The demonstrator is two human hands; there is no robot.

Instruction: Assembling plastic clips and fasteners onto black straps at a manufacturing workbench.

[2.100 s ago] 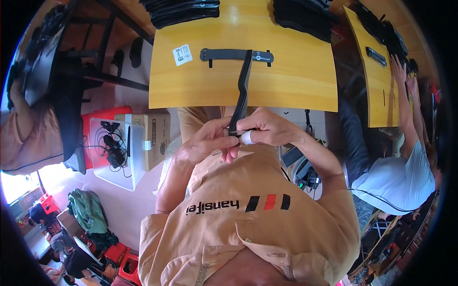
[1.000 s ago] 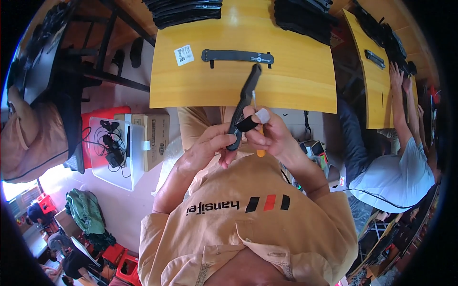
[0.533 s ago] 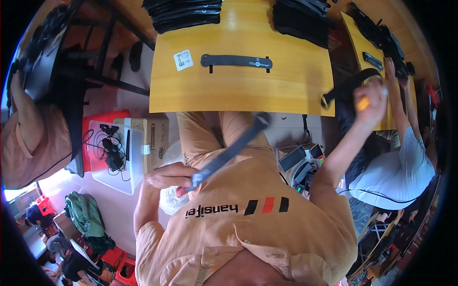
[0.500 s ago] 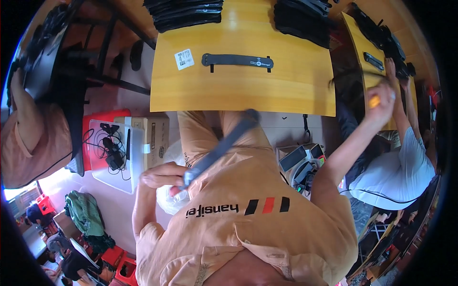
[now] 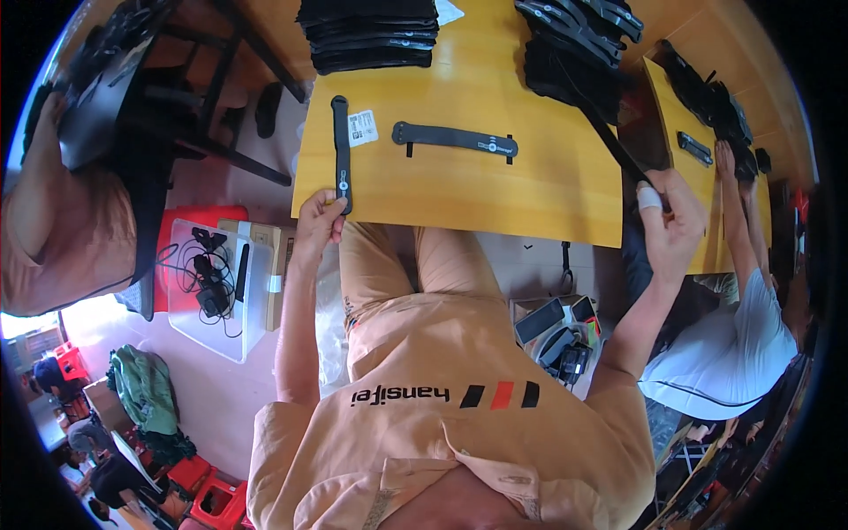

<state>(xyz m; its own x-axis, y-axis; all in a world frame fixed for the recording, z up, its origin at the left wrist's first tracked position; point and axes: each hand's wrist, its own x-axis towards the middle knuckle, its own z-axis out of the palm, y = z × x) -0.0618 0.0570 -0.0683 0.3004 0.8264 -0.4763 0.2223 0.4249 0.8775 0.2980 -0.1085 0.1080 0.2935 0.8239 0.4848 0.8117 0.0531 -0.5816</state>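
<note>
My left hand [image 5: 316, 221] pinches the near end of a dark grey strap [image 5: 342, 146], which lies along the left side of the yellow table [image 5: 495, 199]. My right hand [image 5: 669, 216], with a pale wrap on one finger, grips the end of a thin black strap [image 5: 609, 141]. That strap stretches up and left toward a pile of black straps [image 5: 565, 75]. Between the hands, a second grey strap [image 5: 455, 139] lies crosswise on the table, with two short black tabs under it. A white printed label [image 5: 362, 127] sits beside the left strap.
A neat stack of black straps [image 5: 367, 40] stands at the far left of the table. Below the left edge is a clear plastic bin [image 5: 221, 305] with cables; a box of devices [image 5: 565, 340] stands at right. Co-workers sit on both sides, one in a white shirt [image 5: 720, 353].
My left hand has moved up from my lap to the table, laying the grey strap along its left side. My right hand has moved lower and slightly left, now pulling a black strap taut.
</note>
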